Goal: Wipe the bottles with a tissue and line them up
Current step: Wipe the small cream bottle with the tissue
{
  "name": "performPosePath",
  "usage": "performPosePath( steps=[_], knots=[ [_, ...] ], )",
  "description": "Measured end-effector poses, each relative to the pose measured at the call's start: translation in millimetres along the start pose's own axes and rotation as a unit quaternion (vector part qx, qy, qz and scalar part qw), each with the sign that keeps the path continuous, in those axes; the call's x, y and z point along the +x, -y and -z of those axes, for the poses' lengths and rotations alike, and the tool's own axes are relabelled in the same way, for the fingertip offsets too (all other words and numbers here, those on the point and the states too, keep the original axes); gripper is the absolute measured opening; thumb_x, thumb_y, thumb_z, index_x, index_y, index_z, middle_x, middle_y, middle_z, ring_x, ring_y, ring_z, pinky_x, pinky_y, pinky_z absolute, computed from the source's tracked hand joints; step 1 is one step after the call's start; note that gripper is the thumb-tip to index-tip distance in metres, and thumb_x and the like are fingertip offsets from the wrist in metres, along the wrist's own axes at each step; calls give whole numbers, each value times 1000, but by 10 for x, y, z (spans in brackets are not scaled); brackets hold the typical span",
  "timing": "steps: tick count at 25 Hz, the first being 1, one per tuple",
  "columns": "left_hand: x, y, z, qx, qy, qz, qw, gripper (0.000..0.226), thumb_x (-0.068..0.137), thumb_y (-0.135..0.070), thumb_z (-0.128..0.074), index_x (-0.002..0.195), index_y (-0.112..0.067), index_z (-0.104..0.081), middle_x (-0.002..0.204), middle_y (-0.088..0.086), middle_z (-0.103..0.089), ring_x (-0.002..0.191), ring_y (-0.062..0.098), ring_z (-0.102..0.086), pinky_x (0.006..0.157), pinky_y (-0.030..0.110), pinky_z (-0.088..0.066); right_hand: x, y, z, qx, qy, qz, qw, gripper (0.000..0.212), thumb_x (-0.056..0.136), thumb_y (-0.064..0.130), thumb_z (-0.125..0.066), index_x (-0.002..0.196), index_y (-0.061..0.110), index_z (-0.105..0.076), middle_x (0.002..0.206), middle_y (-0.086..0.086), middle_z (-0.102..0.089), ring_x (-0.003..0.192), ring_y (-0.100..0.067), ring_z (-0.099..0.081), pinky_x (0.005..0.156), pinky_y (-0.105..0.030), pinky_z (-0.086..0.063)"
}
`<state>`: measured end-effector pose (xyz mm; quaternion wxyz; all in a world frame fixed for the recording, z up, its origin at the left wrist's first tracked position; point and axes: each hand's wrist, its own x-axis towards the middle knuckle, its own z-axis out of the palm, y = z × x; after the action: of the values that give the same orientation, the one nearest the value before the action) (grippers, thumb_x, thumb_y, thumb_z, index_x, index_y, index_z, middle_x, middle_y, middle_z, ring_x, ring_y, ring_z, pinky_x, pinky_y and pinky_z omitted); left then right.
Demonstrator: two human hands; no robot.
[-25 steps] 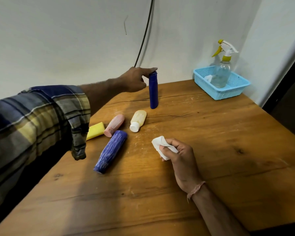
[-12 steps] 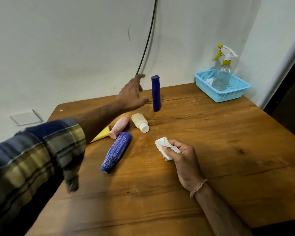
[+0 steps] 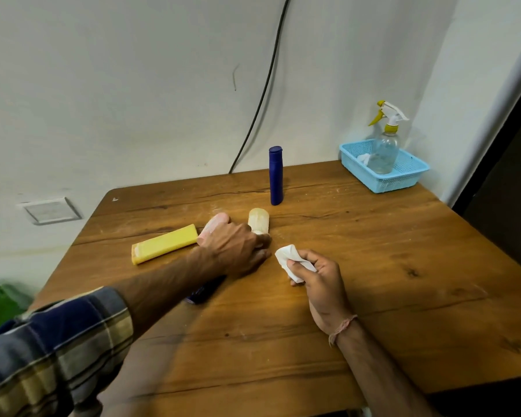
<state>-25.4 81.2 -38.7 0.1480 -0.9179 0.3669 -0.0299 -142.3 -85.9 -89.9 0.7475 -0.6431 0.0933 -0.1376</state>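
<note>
A yellow bottle (image 3: 164,247) lies flat toward the table's (image 3: 373,266) left edge, with a pink bottle (image 3: 215,224) just beside its right end and a pale cream bottle (image 3: 258,221) lying on its side a little further right. The left hand (image 3: 235,251) is palm-down over the gap between those two, fingers curled toward the cream bottle's cap — it touches or nearly touches it, but whether it has closed on anything I cannot tell. Under the left forearm a dark blue bottle (image 3: 203,291) lies mostly hidden. Near the far edge one tall blue bottle (image 3: 275,176) stands upright, apart from the rest.

The right hand (image 3: 316,281) rests near the middle of the table, closed around a crumpled white tissue (image 3: 289,258). In the far right corner a blue basket (image 3: 384,173) holds a spray bottle (image 3: 385,142).

The step in hand looks like picking the next bottle to wipe; one appears lined up, four lie unsorted. The next move calls for a firm grip on a lying bottle, lifting it to the tissue — the round ones may roll when nudged.
</note>
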Motion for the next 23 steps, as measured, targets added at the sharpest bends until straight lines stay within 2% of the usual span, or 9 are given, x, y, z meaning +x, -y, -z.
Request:
performPosePath(
  steps=[3,6,8,10,12,15,17,20,23],
  knots=[
    [-340,-154,35,-137,22,-8,990,46,104,-55,-42,144,-38,-52,124,3,-64,100,16,-65,82,37,-57,-54,46,-12,0,-36,5,999,23,89,6,-68,94,28,-73,90,10,-75,81,-11,-68,59,-24,-53],
    [-718,-319,-70,-240,-52,26,969,30,97,-50,-58,123,-39,-69,127,-10,-63,109,15,-62,73,31,-50,-89,36,-22,-1,-81,32,996,26,88,4,-69,93,29,-72,93,7,-75,87,-13,-69,64,-26,-55],
    [-921,-430,-156,-307,-103,71,943,9,90,-42,-66,97,-37,-67,117,-15,-65,105,12,-65,71,34,-52,-119,34,-10,-8,-110,42,993,28,88,3,-69,90,32,-72,91,11,-75,91,-12,-70,72,-34,-60],
    [-1070,-555,-226,-352,-124,110,921,13,84,-33,-65,87,-36,-53,111,-15,-66,92,10,-65,71,39,-55,-166,34,28,-38,-123,58,990,31,87,4,-70,86,35,-72,90,17,-74,91,-9,-70,78,-39,-60],
    [-1201,-675,-275,-403,-159,152,888,24,84,-28,-69,89,-36,-47,107,-16,-70,73,3,-60,67,35,-53,-243,39,74,-74,-117,81,987,34,85,3,-70,84,37,-71,90,20,-73,89,-6,-69,77,-39,-60],
    [-1353,-796,-315,-518,-221,232,793,40,80,-15,-84,106,-31,-58,91,-11,-72,62,10,-60,58,19,-48,-368,29,138,-120,-101,127,980,26,83,7,-71,89,32,-73,91,14,-73,88,-10,-69,72,-37,-59],
    [-1406,-826,-347,-583,-244,245,735,46,76,-7,-87,110,-30,-66,93,-8,-73,69,13,-63,61,23,-53,-429,29,157,-200,-90,184,958,16,83,11,-71,93,23,-74,92,10,-72,85,-10,-67,69,-35,-57],
    [-1443,-846,-402,-617,-256,237,706,45,71,-1,-89,105,-26,-72,95,-4,-75,79,10,-68,69,26,-59,-465,-13,115,-359,-74,282,886,16,82,4,-70,95,13,-74,93,2,-68,82,-9,-63,70,-21,-53],
    [-1453,-847,-417,-633,-265,232,689,45,69,5,-89,103,-19,-72,95,0,-75,77,8,-68,67,15,-55,-490,-25,-45,-427,-45,290,855,22,82,8,-61,99,10,-74,95,-3,-65,87,-18,-62,73,-35,-55]
  ],
)
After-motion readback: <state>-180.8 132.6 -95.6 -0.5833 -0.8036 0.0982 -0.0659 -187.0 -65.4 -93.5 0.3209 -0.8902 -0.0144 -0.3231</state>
